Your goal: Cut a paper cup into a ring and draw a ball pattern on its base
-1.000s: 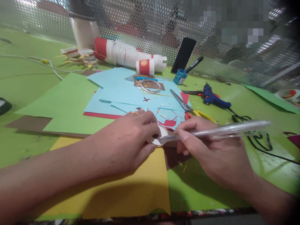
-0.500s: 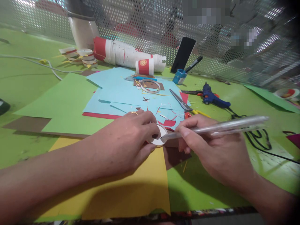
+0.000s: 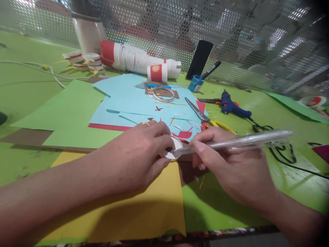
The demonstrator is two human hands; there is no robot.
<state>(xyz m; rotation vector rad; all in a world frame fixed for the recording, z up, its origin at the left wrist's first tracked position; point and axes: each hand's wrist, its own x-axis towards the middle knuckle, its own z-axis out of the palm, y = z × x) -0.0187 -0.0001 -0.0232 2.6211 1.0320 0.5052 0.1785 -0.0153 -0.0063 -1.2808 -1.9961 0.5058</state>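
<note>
The 2 hands are apart, with a white round piece between them. The left hand curls over the piece's left side, thumb and forefinger gripping its rim, fingertips partly hidden. The right hand, right of the piece, pinches a clear pen between thumb and forefinger, its other fingers folded beneath. The pen's tip points left, at the piece's inner face; whether it touches cannot be told. Its long axis runs crosswise from the piece, the rear end extending right, above the hand. A yellow sheet lies on the piece's near side; beyond the piece lie blue sheets and scissors.
</note>
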